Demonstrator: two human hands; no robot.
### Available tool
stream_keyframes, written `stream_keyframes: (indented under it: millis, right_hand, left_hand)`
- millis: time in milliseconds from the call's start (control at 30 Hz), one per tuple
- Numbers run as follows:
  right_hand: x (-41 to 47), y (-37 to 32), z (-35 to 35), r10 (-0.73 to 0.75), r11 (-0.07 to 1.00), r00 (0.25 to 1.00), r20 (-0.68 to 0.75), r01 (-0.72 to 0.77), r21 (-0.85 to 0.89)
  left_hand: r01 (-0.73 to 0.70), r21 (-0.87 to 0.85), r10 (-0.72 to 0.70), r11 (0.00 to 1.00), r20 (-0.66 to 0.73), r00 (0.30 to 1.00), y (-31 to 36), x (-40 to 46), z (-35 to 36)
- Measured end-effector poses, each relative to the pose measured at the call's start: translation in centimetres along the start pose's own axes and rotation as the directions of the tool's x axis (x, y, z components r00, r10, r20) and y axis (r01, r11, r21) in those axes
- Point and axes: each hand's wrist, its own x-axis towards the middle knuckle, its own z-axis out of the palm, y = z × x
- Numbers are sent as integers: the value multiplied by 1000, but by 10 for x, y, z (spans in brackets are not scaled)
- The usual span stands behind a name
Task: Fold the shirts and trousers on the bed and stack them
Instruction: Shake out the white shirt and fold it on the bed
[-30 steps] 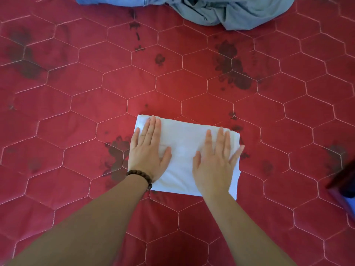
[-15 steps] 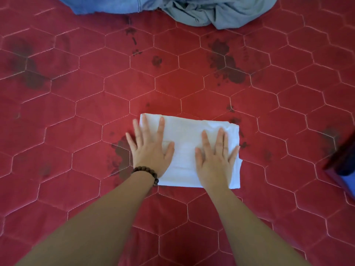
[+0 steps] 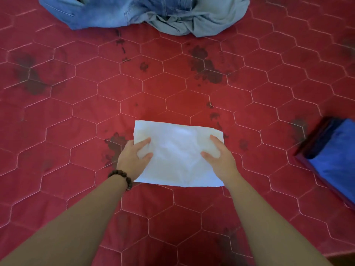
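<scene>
Where hands grip, white shirt folded rectangular, creased

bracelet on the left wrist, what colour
Dark brown beads, seen in the head view.

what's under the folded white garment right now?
The folded white cloth garment lies on the red hexagon-quilted bed cover. Left hand and right hand grip its side edges, thumbs on top; the fingers tucked beneath are hidden, as is anything else under it.

Bare forearms; a dark beaded bracelet circles the left wrist.
</scene>
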Motion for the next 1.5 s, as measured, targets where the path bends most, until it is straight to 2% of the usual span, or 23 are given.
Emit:
stream_keyframes:
  millis: [67, 200, 333, 500, 667, 800, 900, 1100, 1167, 1233, 1267, 1333, 1367, 1400, 1433, 1500]
  right_hand:
    - [-3, 9, -20, -43, 994, 999, -9, 43, 99]
    - [-15, 34, -83, -49, 999, 978, -204, 52, 9]
    - [-38, 74, -184, -49, 999, 921, -386, 43, -26]
    - [-60, 137, -312, 42, 999, 814, -579, -33, 26]
    - [-58, 198, -395, 162, 986, 725, -669, -98, 132]
    - [-48, 235, -416, 208, 976, 724, -658, -109, 188]
    - [-35, 254, -409, 212, 974, 753, -623, -111, 196]
    - [-19, 266, -403, 183, 983, 814, -552, -162, 88]
    - [-24, 260, -406, 189, 958, 793, -578, -280, -70]
    - [-28, 250, -408, 64, 864, 672, -738, -407, -296]
    - [-28, 240, -406, -65, 847, 612, -788, -384, -368]
    - [-19, 217, -392, -312, 846, 558, -769, -205, -492]
    - [-9, 207, -382, -390, 829, 581, -714, -115, -547]
    - [1, 197, -371, -430, 799, 642, -635, -55, -598]
    - [12, 190, -361, -443, 758, 713, -543, -26, -652]
    - [31, 189, -349, -402, 691, 814, -419, -30, -722]
  left_hand:
    - [-49, 51, 51, 997, -26, 998, 23, -8, 11]
    - [-182, 107, 186, 977, -31, 982, 97, -23, 55]
    - [-333, 102, 331, 937, 31, 943, 195, -36, 118]
    - [-499, 99, 482, 861, 153, 863, 313, -51, 212]
    - [-623, 109, 586, 775, 247, 772, 396, -51, 300]
    - [-685, 194, 622, 702, 301, 723, 420, -41, 343]
    - [-689, 279, 602, 669, 341, 722, 415, -30, 359]
    - [-655, 326, 531, 682, 395, 749, 401, -14, 359]
    - [-637, 386, 528, 667, 360, 770, 403, -20, 354]
    - [-614, 463, 572, 639, 248, 782, 408, -27, 348]
    - [-639, 483, 645, 598, 182, 742, 413, -31, 346]
    - [-747, 496, 817, 442, 121, 564, 424, -38, 350]
    - [-800, 490, 865, 346, 163, 474, 428, -39, 356]
    - [-835, 482, 875, 265, 245, 419, 432, -38, 364]
    - [-850, 482, 849, 213, 339, 406, 435, -36, 371]
    - [-835, 520, 737, 180, 491, 465, 431, -25, 385]
